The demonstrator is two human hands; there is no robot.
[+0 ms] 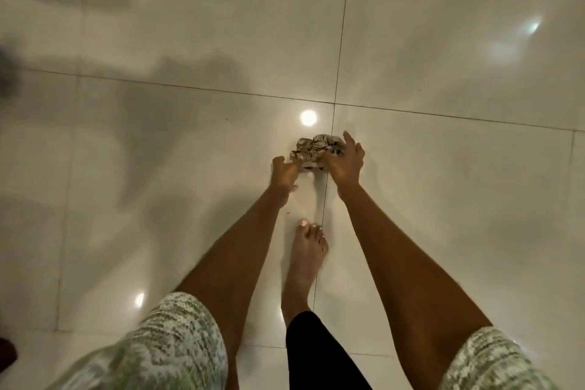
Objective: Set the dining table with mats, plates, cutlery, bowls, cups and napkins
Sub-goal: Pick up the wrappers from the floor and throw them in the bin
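Crumpled napkin [316,149] held over the floor [443,168], near a tile joint crossing.
Right hand [346,161] curls round its right side, left hand [285,172] pinches the left edge. Soft, light, limp; best taken by edges or corners to shake flat.

My single head-worn camera looks almost straight down, wide-angle, at glossy floor tiles [443,184]; both forearms reach up from the lower frame toward centre, and one bare foot [307,250] stands close below, centre frame.
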